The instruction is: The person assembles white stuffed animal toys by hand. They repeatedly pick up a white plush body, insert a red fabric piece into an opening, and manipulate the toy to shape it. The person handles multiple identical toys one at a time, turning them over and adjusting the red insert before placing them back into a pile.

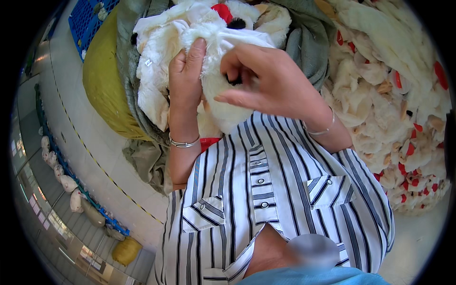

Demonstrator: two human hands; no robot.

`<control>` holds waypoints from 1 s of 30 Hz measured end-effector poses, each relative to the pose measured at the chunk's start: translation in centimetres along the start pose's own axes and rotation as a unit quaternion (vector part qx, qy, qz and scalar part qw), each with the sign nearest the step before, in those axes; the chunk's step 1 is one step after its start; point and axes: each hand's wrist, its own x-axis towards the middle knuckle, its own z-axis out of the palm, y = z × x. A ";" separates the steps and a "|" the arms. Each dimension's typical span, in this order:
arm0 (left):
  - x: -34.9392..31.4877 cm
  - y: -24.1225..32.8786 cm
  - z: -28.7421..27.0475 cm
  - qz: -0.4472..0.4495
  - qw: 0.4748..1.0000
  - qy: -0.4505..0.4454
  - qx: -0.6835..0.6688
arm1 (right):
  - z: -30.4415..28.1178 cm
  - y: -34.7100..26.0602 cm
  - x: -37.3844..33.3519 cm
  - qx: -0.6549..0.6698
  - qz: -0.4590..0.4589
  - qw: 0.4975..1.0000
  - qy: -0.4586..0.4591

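A white fluffy plush-toy skin [209, 31], unstuffed, lies bunched up in front of me. My left hand [187, 71] is closed on its fur, thumb on top, the other fingers mostly hidden behind. Just to the right hovers my right hand [259, 78], fingers curled and thumb apart, slightly blurred, with no object visible between them. A black patch [232, 80] on the white fur shows through that gap. Further up the pile are a red piece [222, 13] and another black patch [236, 23]. A small white label [148, 62] sticks out on the left.
Grey-green cloth [128, 61] and an olive sack [102, 78] surround the plush pieces. To the right rises a large heap of cream plush skins [380, 95] with red bits. A blue plastic crate [85, 23] stands upper left. Filled bags [69, 183] line the far left floor.
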 end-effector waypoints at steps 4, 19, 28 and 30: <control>-1.0 0.6 2.2 0.015 0.994 0.036 -0.104 | 1.7 2.4 0.1 -0.079 0.023 0.996 0.039; -1.2 0.3 -0.3 0.030 0.974 0.180 -0.132 | -2.9 6.5 -2.2 0.137 0.219 0.964 0.062; -2.2 0.5 0.1 0.003 0.992 0.103 -0.079 | 1.3 7.4 -1.8 0.298 0.222 0.927 0.053; -2.2 0.2 0.5 0.027 0.994 0.076 -0.076 | 1.6 7.5 -1.8 0.330 0.227 0.916 0.035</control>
